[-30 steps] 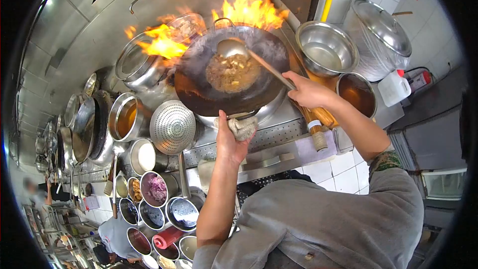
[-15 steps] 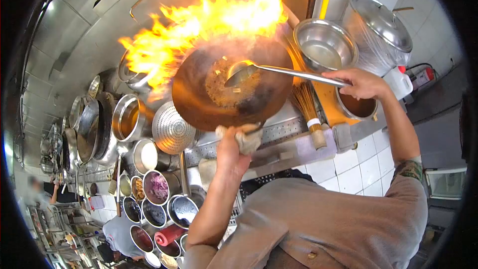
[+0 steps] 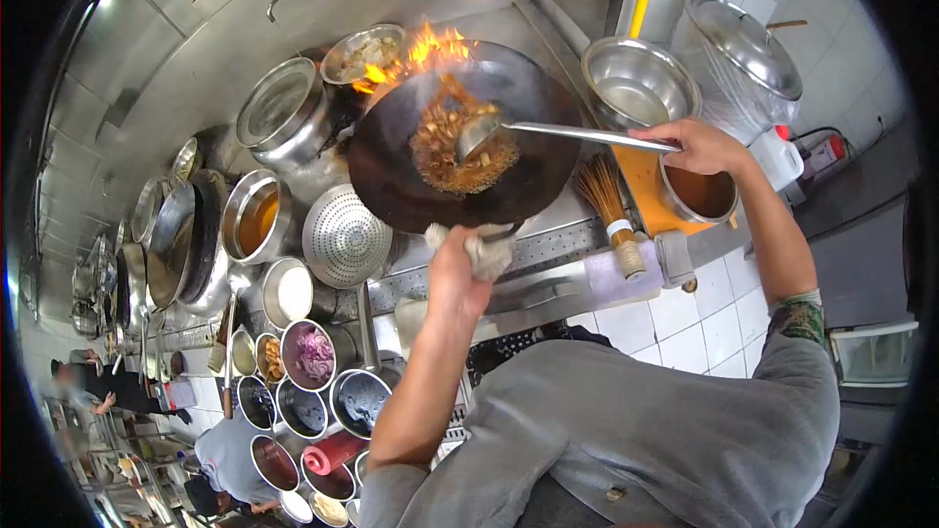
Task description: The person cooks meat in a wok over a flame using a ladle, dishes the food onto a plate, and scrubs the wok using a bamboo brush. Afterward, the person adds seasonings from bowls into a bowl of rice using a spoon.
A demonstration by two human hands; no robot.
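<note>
My left hand [image 3: 462, 279] is closed around the wok's handle through a folded cloth [image 3: 486, 252]. The dark wok [image 3: 391, 171] sits over the burner, tilted a little. Brown food pieces in bubbling sauce [image 3: 445, 142] lie in its middle. My right hand [image 3: 699, 149] grips the end of a long-handled steel ladle [image 3: 587, 134]. The ladle's bowl [image 3: 477, 137] rests in the food. Small flames [image 3: 430, 47] rise at the wok's far left rim.
A perforated strainer [image 3: 345, 235] and steel pots [image 3: 256, 217] stand left of the wok. Several ingredient containers [image 3: 311, 357] are lower left. A bamboo brush [image 3: 608, 210], steel basin [image 3: 641, 83] and sauce pot [image 3: 699, 196] lie to the right. Other people [image 3: 235, 460] are at far lower left.
The large flames over and behind the wok have shrunk to a small patch at its far left rim. The wok and ladle have shifted slightly; both hands keep their hold.
</note>
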